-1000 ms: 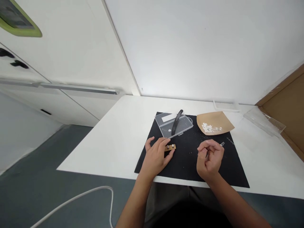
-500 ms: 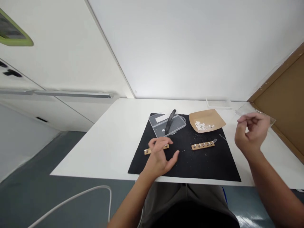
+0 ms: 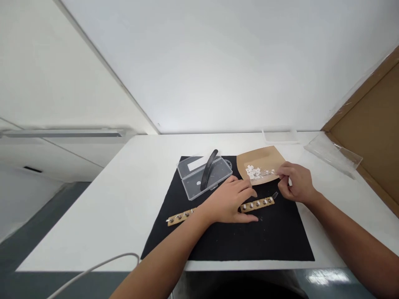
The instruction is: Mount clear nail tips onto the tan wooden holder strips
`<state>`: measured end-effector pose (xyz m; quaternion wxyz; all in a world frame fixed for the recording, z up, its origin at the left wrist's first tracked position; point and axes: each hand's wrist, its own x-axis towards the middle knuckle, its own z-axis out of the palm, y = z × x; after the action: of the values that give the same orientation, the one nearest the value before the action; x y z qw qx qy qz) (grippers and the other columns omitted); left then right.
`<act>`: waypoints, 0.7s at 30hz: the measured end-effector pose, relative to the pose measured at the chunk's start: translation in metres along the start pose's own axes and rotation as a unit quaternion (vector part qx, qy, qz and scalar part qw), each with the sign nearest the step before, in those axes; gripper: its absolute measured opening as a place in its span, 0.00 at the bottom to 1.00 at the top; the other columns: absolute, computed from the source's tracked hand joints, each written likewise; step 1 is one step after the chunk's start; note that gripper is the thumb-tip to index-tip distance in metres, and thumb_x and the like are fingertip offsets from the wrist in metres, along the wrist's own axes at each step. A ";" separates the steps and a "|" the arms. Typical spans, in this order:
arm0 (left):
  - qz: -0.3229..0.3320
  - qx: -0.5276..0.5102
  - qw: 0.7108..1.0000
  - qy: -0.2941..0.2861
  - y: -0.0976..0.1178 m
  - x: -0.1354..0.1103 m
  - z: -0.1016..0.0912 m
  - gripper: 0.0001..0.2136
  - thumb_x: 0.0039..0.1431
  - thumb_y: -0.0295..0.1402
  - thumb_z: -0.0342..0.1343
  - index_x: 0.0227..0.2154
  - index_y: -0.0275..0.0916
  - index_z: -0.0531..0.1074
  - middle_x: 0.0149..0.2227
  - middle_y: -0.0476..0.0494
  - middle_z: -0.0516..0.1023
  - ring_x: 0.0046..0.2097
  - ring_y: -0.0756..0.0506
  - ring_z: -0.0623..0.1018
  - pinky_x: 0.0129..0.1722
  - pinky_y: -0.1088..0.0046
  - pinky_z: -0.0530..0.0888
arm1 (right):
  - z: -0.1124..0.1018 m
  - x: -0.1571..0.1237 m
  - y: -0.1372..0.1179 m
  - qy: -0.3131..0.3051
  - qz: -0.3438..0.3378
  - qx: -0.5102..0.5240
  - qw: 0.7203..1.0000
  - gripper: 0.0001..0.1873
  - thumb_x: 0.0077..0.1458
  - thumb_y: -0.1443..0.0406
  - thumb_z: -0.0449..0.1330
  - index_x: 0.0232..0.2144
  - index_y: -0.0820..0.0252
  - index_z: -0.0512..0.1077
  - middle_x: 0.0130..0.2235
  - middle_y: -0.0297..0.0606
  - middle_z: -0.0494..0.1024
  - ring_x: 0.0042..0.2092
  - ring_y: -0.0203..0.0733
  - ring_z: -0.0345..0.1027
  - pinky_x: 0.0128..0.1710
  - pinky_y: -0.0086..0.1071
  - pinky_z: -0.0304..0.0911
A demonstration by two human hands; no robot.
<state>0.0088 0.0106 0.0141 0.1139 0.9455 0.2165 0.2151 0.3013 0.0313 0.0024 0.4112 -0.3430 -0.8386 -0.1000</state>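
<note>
My left hand [image 3: 232, 201] reaches across the black mat, thumb and fingers apart on either side of the left end of a tan strip [image 3: 258, 204] bearing a row of small metal pieces with white bits. My right hand [image 3: 295, 182] is closed in a pinch at the right edge of a brown paper tray [image 3: 258, 155]; whatever its fingertips hold, if anything, cannot be made out. In the tray lie small white pieces [image 3: 253, 172]. A second tan strip [image 3: 179, 217] is partly hidden behind my left forearm. A small clear piece [image 3: 274, 194] touches the right strip's end.
An open clear plastic case [image 3: 193, 186] stands on the black mat [image 3: 224, 245], with a curved black handle-like piece [image 3: 208, 169] across it. Clear plastic pieces [image 3: 332, 153] lie at the back right beside a brown board [image 3: 368, 120]. A white cable [image 3: 93, 270] hangs at the front left.
My left hand has moved right, from the left strip to the right one. My right hand has come in from the table's right side to the paper tray. The view has shifted slightly.
</note>
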 end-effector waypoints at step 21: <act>-0.023 0.005 0.997 -0.078 0.000 -0.019 -0.001 0.07 0.75 0.35 0.55 0.40 0.39 0.73 0.39 0.45 0.79 0.39 0.44 0.78 0.40 0.67 0.71 | 0.005 0.001 -0.017 -0.041 0.014 0.052 0.998 0.18 0.53 0.77 0.57 0.43 0.53 0.69 0.32 0.30 0.79 0.29 0.39 0.75 0.29 0.32 0.68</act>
<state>-0.0068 0.0021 0.0083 0.1312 0.9546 0.2300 0.1367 0.2868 0.0217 0.0018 0.3954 -0.3365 -0.8539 -0.0360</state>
